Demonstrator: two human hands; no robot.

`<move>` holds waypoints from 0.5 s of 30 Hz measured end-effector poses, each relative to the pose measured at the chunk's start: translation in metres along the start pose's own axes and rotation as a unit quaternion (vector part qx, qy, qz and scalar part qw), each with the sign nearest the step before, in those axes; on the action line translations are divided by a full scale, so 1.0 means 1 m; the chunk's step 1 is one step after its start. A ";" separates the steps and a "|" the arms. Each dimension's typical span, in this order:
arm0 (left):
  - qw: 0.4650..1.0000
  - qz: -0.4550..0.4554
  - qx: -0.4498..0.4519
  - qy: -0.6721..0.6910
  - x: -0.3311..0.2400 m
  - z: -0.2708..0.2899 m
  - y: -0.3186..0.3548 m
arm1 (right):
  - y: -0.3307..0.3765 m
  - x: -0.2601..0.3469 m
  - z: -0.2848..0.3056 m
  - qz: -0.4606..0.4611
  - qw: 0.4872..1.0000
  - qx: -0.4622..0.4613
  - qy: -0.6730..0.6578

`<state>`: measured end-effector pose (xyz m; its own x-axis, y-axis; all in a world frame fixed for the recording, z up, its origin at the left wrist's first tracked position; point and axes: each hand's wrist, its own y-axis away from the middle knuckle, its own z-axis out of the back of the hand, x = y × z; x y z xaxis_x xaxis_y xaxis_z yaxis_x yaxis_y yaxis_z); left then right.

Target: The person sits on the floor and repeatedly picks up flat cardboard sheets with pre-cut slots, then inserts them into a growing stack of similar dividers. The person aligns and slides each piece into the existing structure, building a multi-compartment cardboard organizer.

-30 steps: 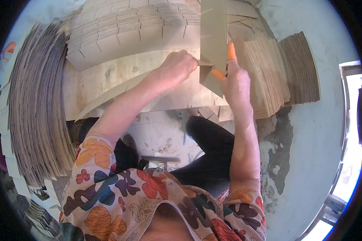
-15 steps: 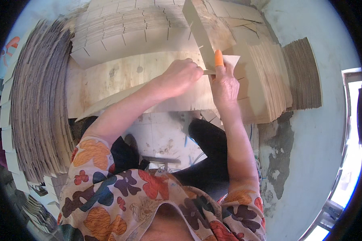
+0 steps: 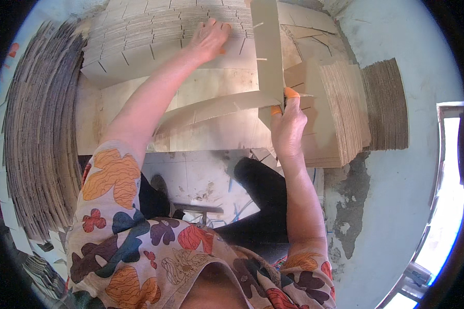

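My right hand (image 3: 288, 126) is closed on crossed cardboard strips, its fingertips in orange covers. One slotted cardboard strip (image 3: 269, 46) runs away from me, and another cardboard strip (image 3: 219, 107) extends left from the hand, slightly curved. Where they meet is partly hidden by my fingers. My left hand (image 3: 211, 40) rests at the front rows of a stack of slotted cardboard strips (image 3: 134, 38) at the back. Its fingers are apart over the top edges, with an orange-covered tip low at the front; no strip is lifted in it.
A tall stack of cardboard sheets (image 3: 41, 134) stands at the left. Further stacked strips (image 3: 340, 113) and a darker cardboard stack (image 3: 386, 103) lie at the right by the wall (image 3: 392, 180). Loose cardboard pieces (image 3: 312, 36) lie at the back right of the wooden tabletop (image 3: 211, 85).
My left hand has left the strips by my right hand and moved away to the back stack. The upright-running strip has swung straighter, and the left-reaching strip now shows more fully.
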<state>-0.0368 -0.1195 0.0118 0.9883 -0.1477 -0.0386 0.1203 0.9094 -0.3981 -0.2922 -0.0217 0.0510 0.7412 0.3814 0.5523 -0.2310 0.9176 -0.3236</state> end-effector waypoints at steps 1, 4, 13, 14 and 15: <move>1.000 0.002 0.004 -0.004 0.001 -0.005 -0.001 | 0.000 -0.002 -0.001 0.012 1.000 -0.015 -0.004; 0.999 -0.004 -0.018 -0.036 0.008 -0.015 0.000 | 0.000 0.000 -0.002 0.019 0.999 -0.029 -0.027; 0.996 -0.053 -0.015 0.070 0.001 0.011 0.012 | 0.002 -0.003 -0.001 0.048 0.997 -0.039 -0.043; 0.995 -0.058 -0.014 0.085 -0.004 0.014 0.013 | 0.002 -0.004 -0.001 0.054 0.997 -0.038 -0.044; 0.994 -0.065 -0.011 0.087 -0.010 0.017 0.015 | 0.002 -0.004 0.000 0.057 0.997 -0.039 -0.037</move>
<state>-0.0436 -0.0980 0.0216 0.9332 -0.3297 -0.1431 0.2413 0.8698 -0.4303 -0.2957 -0.0216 0.0480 0.6643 0.4920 0.5627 -0.2584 0.8575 -0.4449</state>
